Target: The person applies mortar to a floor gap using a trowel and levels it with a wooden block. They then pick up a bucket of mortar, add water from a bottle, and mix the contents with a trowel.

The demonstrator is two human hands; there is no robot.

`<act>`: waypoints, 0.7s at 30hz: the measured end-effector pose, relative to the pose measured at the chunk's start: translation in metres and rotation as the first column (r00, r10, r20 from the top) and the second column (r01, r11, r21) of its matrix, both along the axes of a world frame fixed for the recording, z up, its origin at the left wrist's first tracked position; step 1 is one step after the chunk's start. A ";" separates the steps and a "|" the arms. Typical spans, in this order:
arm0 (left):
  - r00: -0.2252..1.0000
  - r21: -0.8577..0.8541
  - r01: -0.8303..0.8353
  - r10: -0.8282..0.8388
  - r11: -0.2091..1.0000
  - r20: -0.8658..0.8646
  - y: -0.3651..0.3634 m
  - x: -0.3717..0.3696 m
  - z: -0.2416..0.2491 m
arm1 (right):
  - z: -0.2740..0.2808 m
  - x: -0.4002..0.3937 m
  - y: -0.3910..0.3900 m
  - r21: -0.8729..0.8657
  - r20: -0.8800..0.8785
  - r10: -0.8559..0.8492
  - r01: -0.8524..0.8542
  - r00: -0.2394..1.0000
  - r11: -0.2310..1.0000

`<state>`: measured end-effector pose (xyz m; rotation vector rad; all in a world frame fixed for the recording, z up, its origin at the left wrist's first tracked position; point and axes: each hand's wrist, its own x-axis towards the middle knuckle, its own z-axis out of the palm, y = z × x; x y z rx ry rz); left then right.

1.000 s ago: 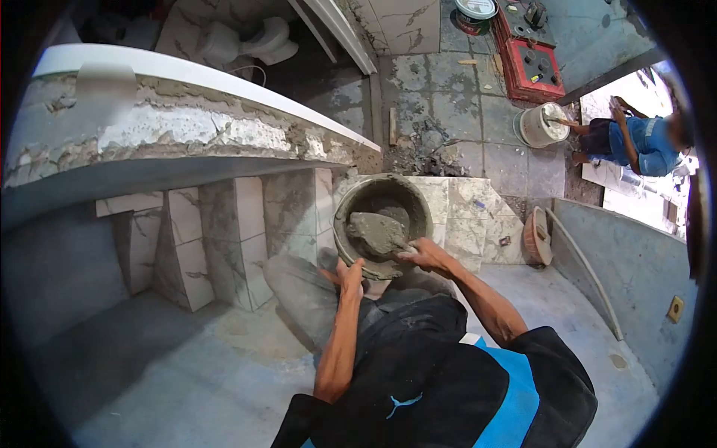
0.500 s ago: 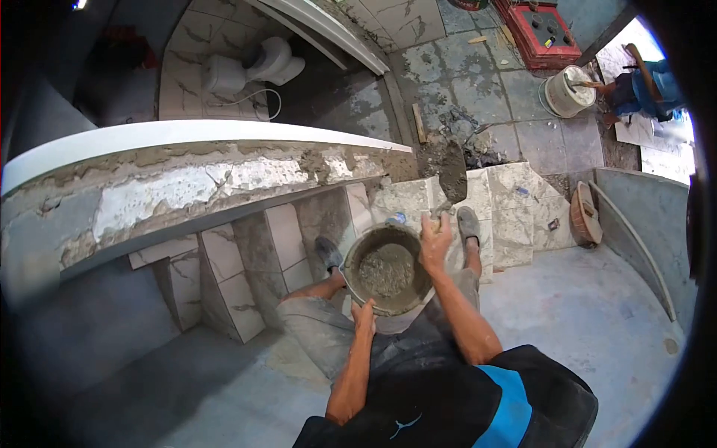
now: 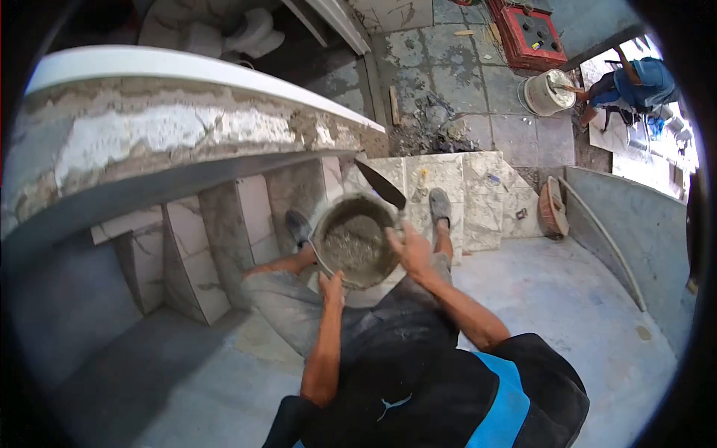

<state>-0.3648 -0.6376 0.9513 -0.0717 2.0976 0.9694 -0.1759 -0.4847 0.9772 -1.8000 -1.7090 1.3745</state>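
A round bucket [image 3: 357, 243] with wet grey mortar inside rests between my legs. My left hand [image 3: 331, 287] is closed on its near rim. Just beyond the right side of the bucket, my right hand [image 3: 411, 250] grips the handle of a trowel [image 3: 381, 184], whose dark pointed blade slants up and left above the far rim. The handle is mostly hidden by the fingers. No lump of mortar shows on the blade.
Left are tiled steps [image 3: 196, 239] below a ledge [image 3: 172, 134] with rough mortar. Ahead lie debris [image 3: 441, 123], a white bucket [image 3: 547, 93] and a red stove-like box [image 3: 529, 37]. A co-worker [image 3: 642, 81] is at far right. A basket [image 3: 553, 207] leans by the low wall.
The trowel has swung left from beyond the bucket to over its far rim, and the mortar on its blade is gone. The whole view has shifted, with the bucket lower left in it.
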 end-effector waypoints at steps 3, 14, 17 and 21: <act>0.997 0.061 0.068 -0.065 0.996 -0.052 0.012 0.006 -0.012 | -0.038 0.047 -0.020 0.142 0.181 0.273 -0.300 0.945 0.943; 0.827 0.014 0.523 -0.504 0.852 -0.247 0.060 0.042 0.011 | -0.055 0.037 0.009 -0.075 0.236 0.619 -0.621 0.749 0.780; 0.876 0.063 0.472 -0.460 0.879 -0.143 0.071 0.044 0.036 | -0.068 0.050 0.006 -0.275 -0.121 0.620 -0.627 0.775 0.729; 0.907 0.039 0.420 -0.417 0.907 -0.061 0.067 0.027 0.011 | -0.062 0.062 -0.008 -0.179 -0.102 0.526 -0.536 0.844 0.825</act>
